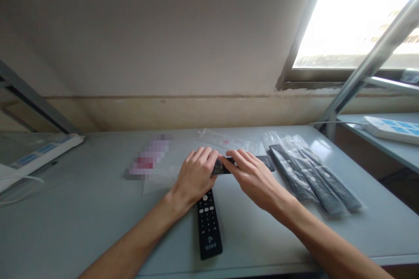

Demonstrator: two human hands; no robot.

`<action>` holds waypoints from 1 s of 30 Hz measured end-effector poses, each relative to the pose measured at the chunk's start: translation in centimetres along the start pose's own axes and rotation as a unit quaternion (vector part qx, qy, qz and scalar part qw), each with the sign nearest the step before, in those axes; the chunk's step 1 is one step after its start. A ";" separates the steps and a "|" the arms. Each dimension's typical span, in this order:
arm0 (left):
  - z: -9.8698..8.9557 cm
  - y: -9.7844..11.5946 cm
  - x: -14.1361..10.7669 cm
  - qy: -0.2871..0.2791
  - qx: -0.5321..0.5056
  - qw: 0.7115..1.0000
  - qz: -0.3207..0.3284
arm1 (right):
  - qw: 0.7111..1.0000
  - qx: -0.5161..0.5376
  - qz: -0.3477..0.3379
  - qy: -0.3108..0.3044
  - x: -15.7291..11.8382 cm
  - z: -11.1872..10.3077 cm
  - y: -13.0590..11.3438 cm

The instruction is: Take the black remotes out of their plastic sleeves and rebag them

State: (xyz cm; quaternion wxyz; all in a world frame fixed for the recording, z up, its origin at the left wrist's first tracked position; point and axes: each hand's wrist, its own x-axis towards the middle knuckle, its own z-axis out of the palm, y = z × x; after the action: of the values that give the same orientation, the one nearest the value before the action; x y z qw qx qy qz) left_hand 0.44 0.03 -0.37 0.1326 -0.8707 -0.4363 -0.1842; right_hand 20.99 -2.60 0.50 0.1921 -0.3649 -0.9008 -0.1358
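Note:
Above the middle of the table, a black remote control (266, 162) is held crosswise between both hands. My left hand (198, 173) is closed around its left end, thumb side toward the middle. My right hand (251, 173) grips it further right, and the far right end sticks out past the fingers. Much of this remote is covered by the hands. Below my left hand, a second black remote control (209, 226) lies face up on the table, with white-marked buttons; its upper end is hidden behind the hand.
Several remotes in clear plastic sleeves (314, 174) lie at right on the grey table (98, 213). A flat clear bag (225, 140) lies behind the hands, and a blurred pinkish item (149, 159) to the left. White power strips (49, 150) and metal posts (369, 69) flank the table.

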 end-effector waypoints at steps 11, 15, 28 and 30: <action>0.1 -0.1 -0.3 -0.103 0.066 0.992 -0.028 | 0.999 0.036 0.030 0.014 -0.1 0.5 -0.6; -1.2 -0.4 0.3 -0.143 0.062 0.985 -0.076 | 0.992 0.023 0.112 0.062 0.1 0.0 0.5; -1.6 -2.4 0.1 -0.040 0.075 0.990 -0.112 | 0.727 0.590 0.314 0.157 0.8 2.0 1.9; -1.6 -2.1 0.1 -0.026 0.071 0.991 -0.106 | 0.725 0.595 0.305 0.166 1.0 1.8 1.3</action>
State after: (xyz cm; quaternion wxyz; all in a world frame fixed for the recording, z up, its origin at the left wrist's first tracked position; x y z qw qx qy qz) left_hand -1.54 0.72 1.21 0.1626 -0.8124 -0.5415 -0.1430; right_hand 20.79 -0.39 -0.51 0.5474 -0.4023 -0.5911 0.4350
